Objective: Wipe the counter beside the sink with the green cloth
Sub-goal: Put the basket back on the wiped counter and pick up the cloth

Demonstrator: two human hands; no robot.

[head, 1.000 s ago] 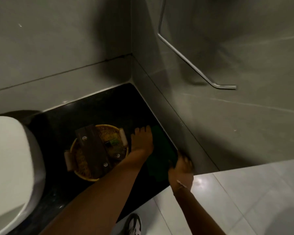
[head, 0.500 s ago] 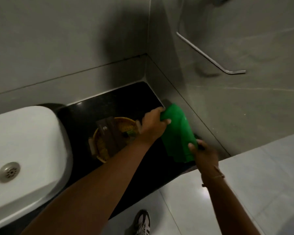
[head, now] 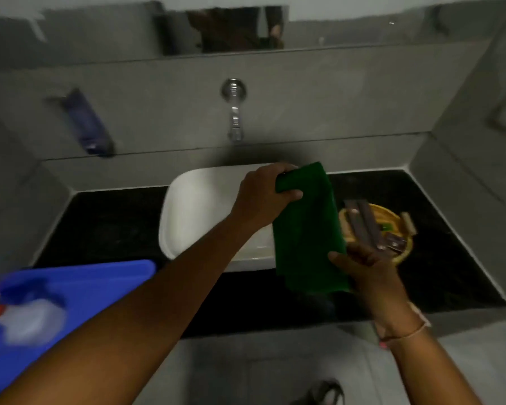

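The green cloth (head: pixel 307 229) hangs lifted in the air over the right edge of the white sink (head: pixel 199 211). My left hand (head: pixel 263 194) grips its top corner above the basin. My right hand (head: pixel 365 270) pinches its lower right edge, just in front of the basket. The black counter (head: pixel 450 258) stretches on both sides of the sink, its right part reaching into the wall corner. The cloth touches neither counter nor sink as far as I can see.
A yellow wicker basket (head: pixel 403 229) with dark wooden pieces sits on the counter right of the sink. A blue plastic tray (head: pixel 79 282) holding a white bottle stands at the left. A wall tap (head: pixel 234 112) and a dark dispenser (head: pixel 85 124) hang above.
The cloth has been lifted off the right counter corner and carried left over the sink edge, held in both hands. My view has swung left and now takes in the whole sink.
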